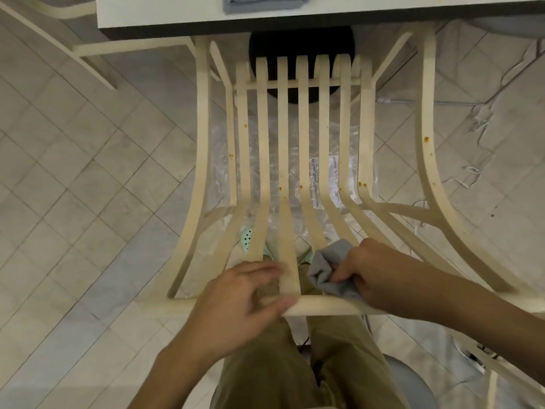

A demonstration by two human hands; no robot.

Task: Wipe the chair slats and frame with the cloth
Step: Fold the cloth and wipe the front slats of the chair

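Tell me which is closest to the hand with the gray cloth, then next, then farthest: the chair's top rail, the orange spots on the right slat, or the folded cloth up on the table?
From the right hand:
1. Top rail, right under the hand, nearest the person.
2. Orange spots, on the right slat, partway up the chair.
3. Folded cloth, on the white table at the far end.

One pale wooden slatted chair [303, 149] with seven long slats, two bare hands, two grey cloths: one bunched cloth [330, 270] near, one folded cloth [265, 2] on the far white counter [165, 13].
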